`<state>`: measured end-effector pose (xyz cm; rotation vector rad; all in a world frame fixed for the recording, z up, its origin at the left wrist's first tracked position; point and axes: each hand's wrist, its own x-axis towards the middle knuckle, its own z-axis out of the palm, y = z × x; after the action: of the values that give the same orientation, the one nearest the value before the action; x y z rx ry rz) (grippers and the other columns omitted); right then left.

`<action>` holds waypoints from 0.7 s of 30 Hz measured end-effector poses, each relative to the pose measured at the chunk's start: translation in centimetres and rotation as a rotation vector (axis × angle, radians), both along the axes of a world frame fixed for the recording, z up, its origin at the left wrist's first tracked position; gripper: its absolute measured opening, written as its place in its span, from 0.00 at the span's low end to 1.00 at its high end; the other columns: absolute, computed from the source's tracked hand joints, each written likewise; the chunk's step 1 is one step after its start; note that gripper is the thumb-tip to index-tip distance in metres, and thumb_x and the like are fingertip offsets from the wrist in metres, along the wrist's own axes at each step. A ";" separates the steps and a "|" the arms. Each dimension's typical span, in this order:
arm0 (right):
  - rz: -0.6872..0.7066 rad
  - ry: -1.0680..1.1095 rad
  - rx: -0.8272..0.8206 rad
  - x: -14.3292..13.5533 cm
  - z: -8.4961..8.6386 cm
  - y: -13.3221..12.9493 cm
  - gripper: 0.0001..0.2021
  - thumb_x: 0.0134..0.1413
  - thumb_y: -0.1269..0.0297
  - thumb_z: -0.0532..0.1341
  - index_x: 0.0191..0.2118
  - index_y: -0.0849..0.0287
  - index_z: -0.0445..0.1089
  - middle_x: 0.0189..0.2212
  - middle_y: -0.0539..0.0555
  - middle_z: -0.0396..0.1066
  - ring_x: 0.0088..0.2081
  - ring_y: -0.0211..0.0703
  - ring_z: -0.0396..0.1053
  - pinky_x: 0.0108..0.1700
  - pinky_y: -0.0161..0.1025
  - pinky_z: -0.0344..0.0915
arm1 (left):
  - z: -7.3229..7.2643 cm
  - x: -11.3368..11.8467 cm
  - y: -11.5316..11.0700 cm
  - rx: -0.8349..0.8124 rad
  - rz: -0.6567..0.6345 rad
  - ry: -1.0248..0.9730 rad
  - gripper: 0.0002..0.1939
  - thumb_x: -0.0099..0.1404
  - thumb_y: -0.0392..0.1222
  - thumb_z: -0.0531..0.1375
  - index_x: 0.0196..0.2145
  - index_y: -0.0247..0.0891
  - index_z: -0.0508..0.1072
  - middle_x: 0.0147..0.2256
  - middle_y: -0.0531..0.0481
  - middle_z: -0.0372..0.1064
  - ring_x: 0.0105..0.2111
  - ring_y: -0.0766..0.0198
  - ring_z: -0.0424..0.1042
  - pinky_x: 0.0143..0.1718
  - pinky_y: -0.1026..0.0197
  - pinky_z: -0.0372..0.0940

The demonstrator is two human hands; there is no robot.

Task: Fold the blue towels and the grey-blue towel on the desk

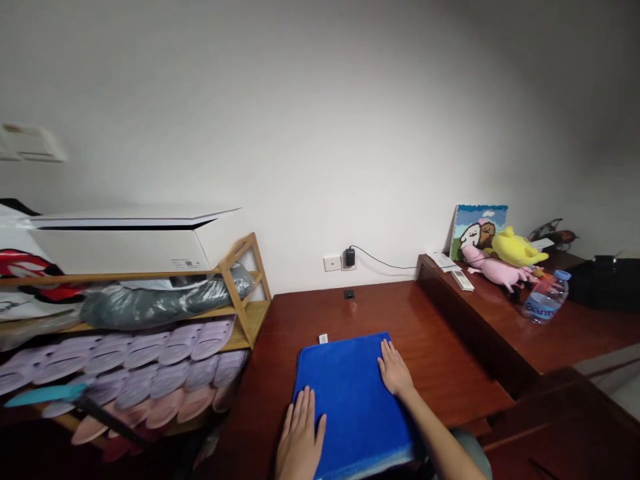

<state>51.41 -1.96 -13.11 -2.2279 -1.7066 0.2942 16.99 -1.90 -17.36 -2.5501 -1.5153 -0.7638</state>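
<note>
A folded blue cloth [353, 407], perhaps a towel, lies flat on the reddish-brown wooden desk [445, 353]. A small white tag sticks out at its far left corner. My left hand [301, 437] rests on the cloth's near left edge with its fingers stretched out. On the far right edge lies my right hand [395, 370], palm down and fingers extended. Neither hand grips anything. The cloth's near edge shows a paler underside, and part of it runs out toward the bottom of the view.
Left of the desk stands a wooden rack [245, 300] with several purple and pink slippers and a white box [125, 250] on top. On the raised surface at right are a water bottle [545, 300], plush toys [500, 270] and a remote [463, 280]. A plugged charger [350, 257] trails a cable.
</note>
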 end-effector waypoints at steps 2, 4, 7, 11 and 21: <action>-0.003 0.001 0.005 0.1 -0.8 0.0 0.36 0.79 0.51 0.40 0.80 0.69 0.50 0.80 0.61 0.46 0.81 0.53 0.44 0.80 0.51 0.48 | 1.8 3.4 1.3 0.010 -0.076 0.001 0.33 0.81 0.49 0.48 0.78 0.41 0.58 0.77 0.43 0.58 0.76 0.49 0.60 0.76 0.42 0.60; -0.007 -0.004 0.000 0.1 -1.3 -0.1 0.36 0.79 0.52 0.41 0.80 0.71 0.50 0.80 0.61 0.46 0.81 0.52 0.43 0.80 0.50 0.47 | 3.4 8.3 2.9 0.008 -0.183 0.001 0.32 0.81 0.48 0.47 0.79 0.40 0.56 0.76 0.42 0.59 0.76 0.49 0.59 0.76 0.39 0.58; 0.000 -0.015 0.011 0.3 -1.3 -0.1 0.35 0.78 0.52 0.42 0.80 0.68 0.51 0.80 0.60 0.47 0.81 0.52 0.44 0.80 0.50 0.47 | 4.2 15.6 5.1 -0.030 -0.299 0.017 0.32 0.81 0.48 0.47 0.78 0.40 0.57 0.75 0.40 0.62 0.75 0.49 0.61 0.76 0.39 0.58; 0.020 -0.011 0.020 0.7 -1.7 0.0 0.36 0.79 0.50 0.41 0.80 0.66 0.52 0.80 0.59 0.48 0.81 0.52 0.45 0.80 0.50 0.48 | 1.8 17.5 7.7 -0.088 -0.237 0.017 0.33 0.80 0.52 0.47 0.77 0.40 0.61 0.72 0.38 0.67 0.73 0.47 0.65 0.74 0.38 0.59; -0.032 -0.050 -0.042 0.2 0.2 0.9 0.34 0.76 0.54 0.45 0.78 0.66 0.58 0.78 0.61 0.55 0.79 0.54 0.53 0.80 0.51 0.48 | -1.4 5.1 10.4 -0.079 0.233 -0.121 0.44 0.78 0.63 0.41 0.75 0.25 0.62 0.74 0.28 0.62 0.75 0.43 0.60 0.76 0.38 0.55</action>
<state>51.56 -1.02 -12.88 -2.3091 -1.7038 0.2712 22.14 8.54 -18.75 -2.3583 -1.8738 -0.8549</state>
